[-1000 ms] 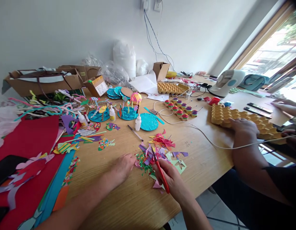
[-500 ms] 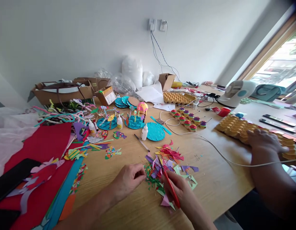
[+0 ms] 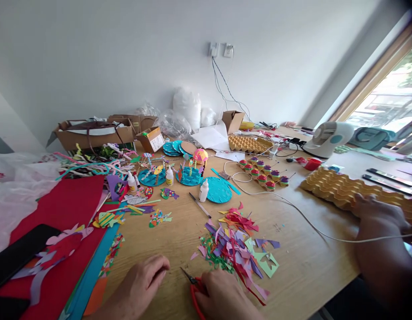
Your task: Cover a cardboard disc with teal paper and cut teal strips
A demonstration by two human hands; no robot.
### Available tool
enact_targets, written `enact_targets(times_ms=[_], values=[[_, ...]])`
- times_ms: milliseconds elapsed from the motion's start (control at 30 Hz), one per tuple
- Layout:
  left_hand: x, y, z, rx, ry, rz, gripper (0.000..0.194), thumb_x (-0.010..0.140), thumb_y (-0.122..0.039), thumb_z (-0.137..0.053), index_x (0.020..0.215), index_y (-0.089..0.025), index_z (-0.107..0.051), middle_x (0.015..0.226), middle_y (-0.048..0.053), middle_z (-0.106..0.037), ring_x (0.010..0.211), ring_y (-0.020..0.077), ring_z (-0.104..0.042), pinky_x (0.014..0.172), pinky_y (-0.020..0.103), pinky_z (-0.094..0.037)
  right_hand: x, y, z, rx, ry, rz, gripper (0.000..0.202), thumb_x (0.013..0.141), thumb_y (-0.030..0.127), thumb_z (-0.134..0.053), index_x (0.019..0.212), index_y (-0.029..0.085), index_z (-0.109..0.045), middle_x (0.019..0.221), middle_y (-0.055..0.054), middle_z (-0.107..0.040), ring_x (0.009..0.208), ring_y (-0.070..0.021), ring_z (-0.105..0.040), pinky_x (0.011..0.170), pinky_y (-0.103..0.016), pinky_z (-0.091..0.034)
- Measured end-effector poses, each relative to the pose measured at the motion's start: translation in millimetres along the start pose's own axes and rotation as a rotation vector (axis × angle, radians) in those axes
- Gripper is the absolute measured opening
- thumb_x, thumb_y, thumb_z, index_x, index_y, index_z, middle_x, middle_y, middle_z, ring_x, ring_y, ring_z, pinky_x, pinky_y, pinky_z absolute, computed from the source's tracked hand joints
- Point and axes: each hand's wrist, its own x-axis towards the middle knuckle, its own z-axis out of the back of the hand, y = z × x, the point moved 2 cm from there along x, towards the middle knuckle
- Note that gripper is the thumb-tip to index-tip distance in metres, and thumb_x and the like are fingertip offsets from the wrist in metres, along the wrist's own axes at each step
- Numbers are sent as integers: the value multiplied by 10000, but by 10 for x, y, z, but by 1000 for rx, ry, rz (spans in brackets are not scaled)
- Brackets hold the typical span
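My right hand (image 3: 222,293) is closed round a pair of red-handled scissors (image 3: 195,297), low over the table near its front. Their dark blades point up and left, toward my left hand. My left hand (image 3: 142,280) has its fingers curled and pressed together, a short gap left of the blade tips; whatever they may hold is hidden. Just beyond my right hand spreads a heap of cut paper scraps (image 3: 234,244), purple, green, pink and red. A long red strip trails down its right side. A ballpoint pen (image 3: 199,205) lies behind the heap.
A glue bottle (image 3: 203,191) stands beside a blue disc (image 3: 219,190). Red paper (image 3: 59,213) and a black phone-like object (image 3: 24,249) lie left. Another person's hand (image 3: 379,212) rests on an egg tray (image 3: 329,186) at right. A white cable (image 3: 292,205) crosses the table.
My right hand has moved left and toward me, out of the scraps, turning the scissors to point left. My left hand has drawn back left and down. The scrap heap has shifted.
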Motion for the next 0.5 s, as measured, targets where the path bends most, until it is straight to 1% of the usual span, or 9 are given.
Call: enact_targets(times_ms=[133,233,333,400,500], values=[[-88,39,-128,127,97,-49,235,779,-65,-382,797,-213,-564,787,6,-643,734,154,-610,646,219,-436,-25,17,92,-45,-7,8,358,764,338,-399,728,169,-712,736,-134,-696,678,-254,-653,501,-259,-376],[-132,71,-198,188,149,-47,241,775,-51,-385,802,-206,-568,807,12,-650,747,159,-619,653,225,-449,-24,-98,108,-45,-51,-21,347,778,304,-384,708,177,-699,725,-116,-694,656,-230,-651,486,-245,-350],[-172,76,-193,206,150,-51,234,784,-56,-389,806,-202,-571,811,12,-651,753,154,-623,660,224,-460,-16,-274,78,-64,-98,-106,350,801,286,-363,687,180,-676,712,-110,-691,645,-221,-646,470,-242,-306],[-185,62,-159,208,132,-47,237,788,-54,-386,799,-199,-573,809,14,-650,751,151,-624,662,227,-468,-21,-366,70,-73,-140,-170,350,818,303,-356,688,184,-658,695,-103,-688,636,-216,-640,461,-244,-270],[-175,34,-123,209,102,-26,257,793,-48,-370,792,-192,-583,802,21,-653,748,153,-631,669,239,-486,-46,-392,82,-54,-176,-195,335,835,321,-358,701,193,-637,691,-84,-685,635,-200,-632,459,-247,-224]])
